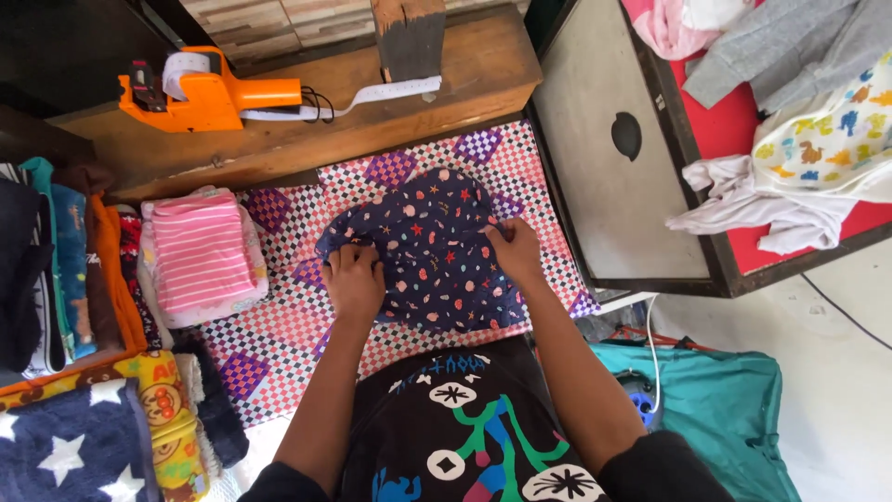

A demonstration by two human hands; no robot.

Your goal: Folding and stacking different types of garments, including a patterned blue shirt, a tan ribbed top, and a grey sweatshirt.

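You are holding the navy patterned garment (pixel 429 249) on the checkered mat (pixel 279 335), directly in front of you. Your left hand (pixel 354 276) is bunching its left edge with curled fingers; your right hand (pixel 514 249) is pinching its right edge.

Soft matt navy printed cloth garment (pixel 437 251), thin checked pink-and-white fabric mat (pixel 307 307), rough worn wooden bench (pixel 372 112), glossy orange plastic label gun (pixel 200 93), ribbed pink striped knit pile (pixel 200 256), fleecy star-patterned blanket (pixel 65 451), matt grey board panel (pixel 604 186)
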